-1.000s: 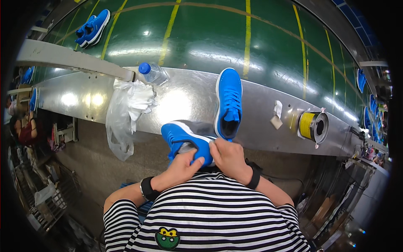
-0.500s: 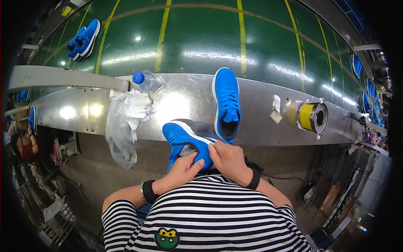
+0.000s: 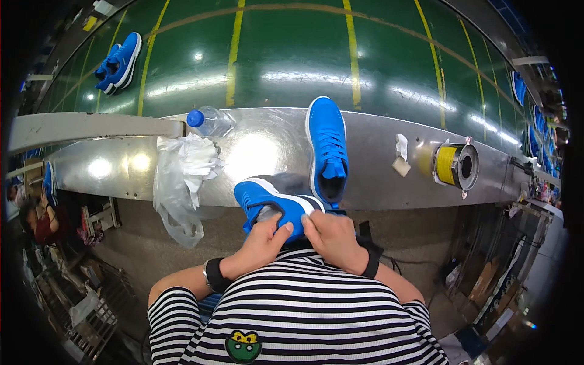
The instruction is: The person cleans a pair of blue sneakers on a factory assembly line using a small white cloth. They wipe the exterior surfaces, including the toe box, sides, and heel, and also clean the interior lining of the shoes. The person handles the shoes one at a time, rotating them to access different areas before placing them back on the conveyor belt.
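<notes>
since the earlier frames, the right hand (image 3: 334,237) has shifted slightly toward the body, exposing more white sole edge at the heel of the held blue lace-up sneaker (image 3: 258,196). the held sneaker is located over the near edge of the brushed-metal counter (image 3: 371,164), in front of the torso. left hand (image 3: 263,240): fingers grasp the collar from inside the shoe opening, thumb outside on the blue upper. right hand: fingers curled at the sole edge by the heel; whether they pinch anything cannot be told.

containers: a translucent white plastic bag (image 3: 173,204) hangs over the counter edge, with crumpled white sheets (image 3: 193,161) bunched in its mouth. a clear plastic bottle with a blue cap (image 3: 214,123) is behind the bag; contents cannot be determined. a round metal can with a yellow label (image 3: 446,164) shows a dark opening; contents not discernible.

orientation: toe of the held sneaker to the upper left, heel to the lower right, long axis diagonal. a second blue lace-up sneaker (image 3: 327,134) rests just beside it, toe pointing away from the person, long axis across the counter.
</notes>
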Available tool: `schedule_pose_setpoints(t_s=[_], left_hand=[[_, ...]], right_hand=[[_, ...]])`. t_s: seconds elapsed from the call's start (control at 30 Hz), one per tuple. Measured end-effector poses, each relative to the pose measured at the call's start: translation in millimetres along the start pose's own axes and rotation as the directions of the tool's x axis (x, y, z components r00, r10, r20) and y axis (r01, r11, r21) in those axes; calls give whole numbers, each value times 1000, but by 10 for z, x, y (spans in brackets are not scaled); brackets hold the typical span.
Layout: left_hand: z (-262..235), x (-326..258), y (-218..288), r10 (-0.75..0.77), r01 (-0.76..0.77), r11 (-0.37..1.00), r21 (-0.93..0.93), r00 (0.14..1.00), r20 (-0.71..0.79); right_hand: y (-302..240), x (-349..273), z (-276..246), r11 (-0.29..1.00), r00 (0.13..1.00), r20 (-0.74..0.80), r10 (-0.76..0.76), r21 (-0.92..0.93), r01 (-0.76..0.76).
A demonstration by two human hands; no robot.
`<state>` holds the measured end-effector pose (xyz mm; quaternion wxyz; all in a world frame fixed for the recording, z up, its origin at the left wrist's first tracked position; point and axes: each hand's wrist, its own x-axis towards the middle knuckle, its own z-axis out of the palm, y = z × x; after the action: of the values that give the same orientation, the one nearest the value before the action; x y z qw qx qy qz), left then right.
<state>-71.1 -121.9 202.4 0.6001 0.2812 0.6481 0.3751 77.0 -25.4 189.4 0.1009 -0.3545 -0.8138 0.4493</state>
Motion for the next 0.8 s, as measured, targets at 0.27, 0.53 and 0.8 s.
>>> schedule_pose_setpoints(t_s=[0.27,0.53,0.8], left_hand=[[46,-25,-98,76,-75,995,-71,997,15],[91,20,-50,58,-52,997,60,993,-108],[176,33,153,-76,74,997,-17,970,-232]], right_hand=[[392,304,-460,940,906,-325,272,291,-178],[1482,92,-463,957,854,-436,285,184,-225],[2169,238,-505,947,861,-490,134,-194,-257]])
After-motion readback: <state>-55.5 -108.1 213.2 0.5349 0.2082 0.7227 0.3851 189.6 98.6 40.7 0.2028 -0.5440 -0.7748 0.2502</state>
